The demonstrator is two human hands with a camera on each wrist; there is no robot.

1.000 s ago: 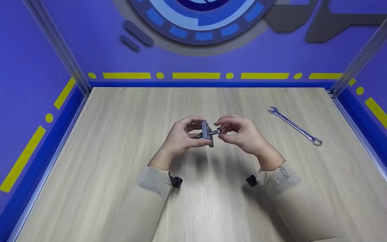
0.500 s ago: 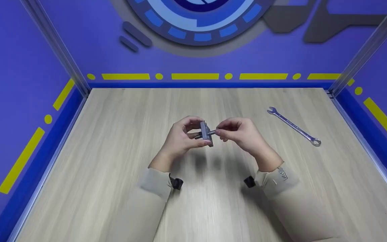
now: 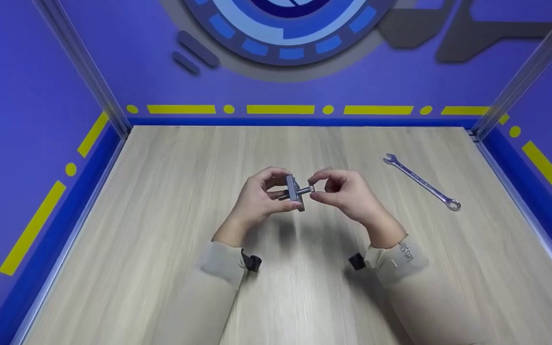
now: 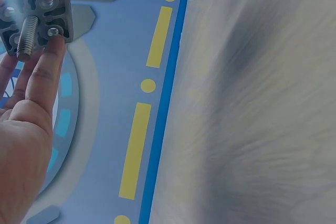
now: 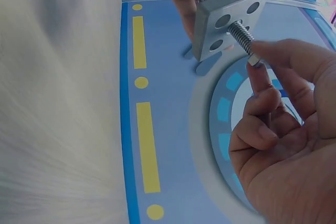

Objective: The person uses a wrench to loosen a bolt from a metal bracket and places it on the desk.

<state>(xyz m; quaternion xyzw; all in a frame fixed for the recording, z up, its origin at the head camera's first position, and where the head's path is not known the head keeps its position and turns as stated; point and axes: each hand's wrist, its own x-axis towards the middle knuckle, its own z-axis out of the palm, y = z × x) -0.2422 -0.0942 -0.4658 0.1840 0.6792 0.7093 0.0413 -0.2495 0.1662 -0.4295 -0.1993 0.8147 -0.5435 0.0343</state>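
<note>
"Less", apparently, on right cuff [image 3: 404, 261]

Setting — booth-style workshop | printed blue wall panels [image 3: 295, 88] | metal corner post [image 3: 88, 72] | wood-grain tabletop [image 3: 199, 148] — wrench [image 3: 421, 181]

Even light from above; on the bench [image 3: 281, 302], soft shadows lie below the fingers [image 3: 283, 206], with pale sheen farther down. The left wrist view has a bluish flare over the metal plate [image 4: 34, 7], above the fingers; both wrist views smear the bench beside them.
</note>
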